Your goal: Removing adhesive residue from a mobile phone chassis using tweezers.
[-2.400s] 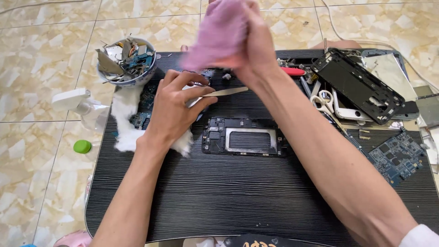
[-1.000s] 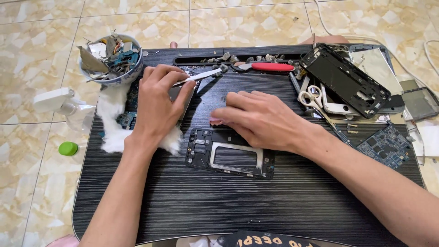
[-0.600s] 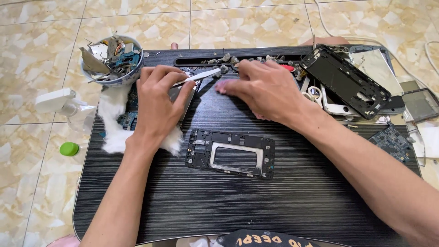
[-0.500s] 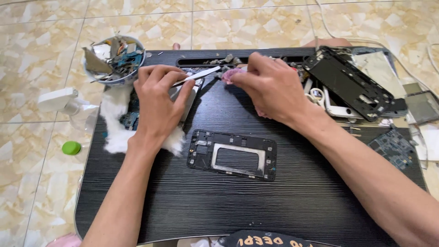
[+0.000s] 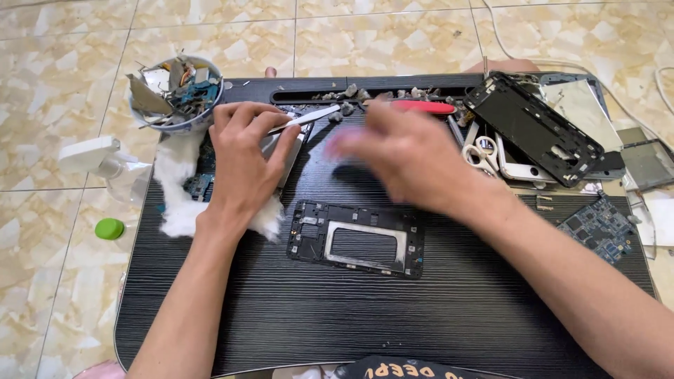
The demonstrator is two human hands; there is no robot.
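On the black tabletop [image 5: 393, 330]: a phone lies in pieces, so the teardown looks far along.

Left hand [image 5: 242, 165]: it rests palm-down on a dark phone body [image 5: 284, 151] at the left; the fingers are curled together and clamped on a pair of silvery tweezers [image 5: 305, 119], whose tips point right, towards the other hand.

Right hand [image 5: 414, 165]: blurred with motion, it hovers over the middle of the tabletop, just right of the tweezer tips; a faint pink smear shows at its fingertips, but I cannot tell whether the fingers are closed on anything.

Stripped part: a black inner frame [image 5: 358, 238] with a rectangular cut-out lies flat just below both hands, touched by neither.

Under the left wrist: white cotton wadding [image 5: 175, 210] and a blue-green circuit board [image 5: 200, 186] peeking out beside it.

Beyond the left fingers: a bowl [image 5: 175, 95] heaped with removed scraps.

Beyond the right fingers: a red-handled tool [image 5: 421, 107] and grey crumbs in the tabletop's groove.

Right of the right hand: scissors [image 5: 481, 151], a black phone chassis [image 5: 533, 126] and another circuit board [image 5: 600, 228].

Progress, as I judge it: frame, boards and chassis are already separated; the body under the left hand seems the piece still being worked.
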